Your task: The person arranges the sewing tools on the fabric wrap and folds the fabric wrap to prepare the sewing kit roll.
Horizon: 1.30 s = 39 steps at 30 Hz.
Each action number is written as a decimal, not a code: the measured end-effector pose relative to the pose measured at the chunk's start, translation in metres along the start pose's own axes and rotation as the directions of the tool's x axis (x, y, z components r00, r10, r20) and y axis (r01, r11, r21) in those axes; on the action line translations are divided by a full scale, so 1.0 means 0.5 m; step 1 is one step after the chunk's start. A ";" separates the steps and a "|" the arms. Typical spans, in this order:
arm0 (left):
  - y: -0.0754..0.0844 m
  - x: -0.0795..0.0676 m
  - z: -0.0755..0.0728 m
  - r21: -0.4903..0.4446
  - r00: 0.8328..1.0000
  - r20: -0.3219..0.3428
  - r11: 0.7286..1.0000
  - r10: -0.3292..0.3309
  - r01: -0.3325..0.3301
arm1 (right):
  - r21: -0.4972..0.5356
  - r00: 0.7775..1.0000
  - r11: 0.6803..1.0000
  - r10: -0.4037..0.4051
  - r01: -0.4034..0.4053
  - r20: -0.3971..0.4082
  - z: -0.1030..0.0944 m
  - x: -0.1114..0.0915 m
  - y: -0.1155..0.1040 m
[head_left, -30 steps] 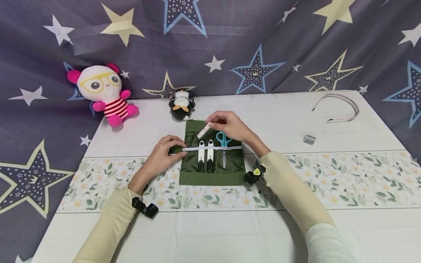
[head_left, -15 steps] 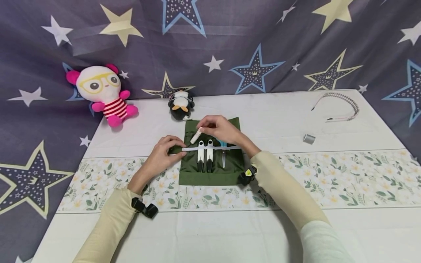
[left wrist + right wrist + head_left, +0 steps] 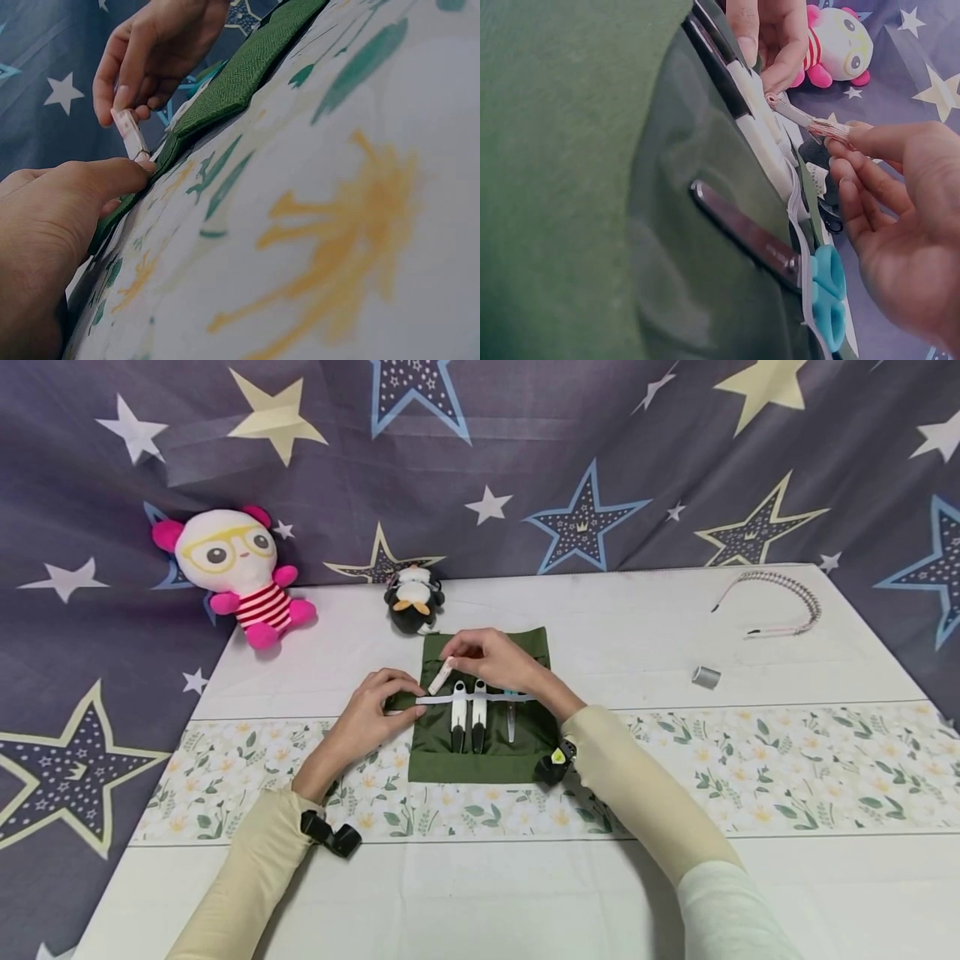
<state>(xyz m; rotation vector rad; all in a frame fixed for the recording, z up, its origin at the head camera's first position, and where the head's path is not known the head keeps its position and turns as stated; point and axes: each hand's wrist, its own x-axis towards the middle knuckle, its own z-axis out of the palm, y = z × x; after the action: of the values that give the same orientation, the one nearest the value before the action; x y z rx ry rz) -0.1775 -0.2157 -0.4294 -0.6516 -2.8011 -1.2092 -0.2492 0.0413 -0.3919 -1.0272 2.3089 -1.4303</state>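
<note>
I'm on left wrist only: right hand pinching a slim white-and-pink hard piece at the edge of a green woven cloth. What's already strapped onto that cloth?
Observer: Head view shows two slim white-and-black tools side by side on the green woven cloth, tucked under a narrow white strap.
Operator: Anything right of those?
Observer: Yes. Right wrist view shows scissors with turquoise handles and metal blades, under the same strap.
Operator: And where's the pinched piece relative to the tools?
Observer: In the head view, the slim white-and-pink piece is held left of both.
</note>
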 end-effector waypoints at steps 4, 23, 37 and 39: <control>-0.001 -0.001 0.000 -0.001 1.000 0.002 1.000 -0.003 0.003 | -0.014 1.000 1.000 -0.010 0.011 0.011 0.003 0.003 -0.002; -0.001 0.000 0.001 0.002 1.000 -0.002 1.000 -0.003 0.003 | -0.018 1.000 1.000 -0.015 0.015 0.020 0.006 0.005 0.003; -0.003 0.002 0.001 0.011 1.000 0.005 1.000 -0.017 0.017 | -0.018 0.999 0.999 -0.035 0.035 0.036 0.009 0.009 0.007; -0.004 0.002 0.002 0.013 1.000 0.002 1.000 -0.016 0.016 | -0.021 0.999 0.999 -0.027 0.028 0.038 0.012 0.010 0.006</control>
<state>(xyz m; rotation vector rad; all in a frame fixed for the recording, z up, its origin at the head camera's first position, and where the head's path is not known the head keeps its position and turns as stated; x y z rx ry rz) -0.1789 -0.2161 -0.4312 -0.6319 -2.8188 -1.1919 -0.2510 0.0348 -0.3967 -1.0866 2.2971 -1.3875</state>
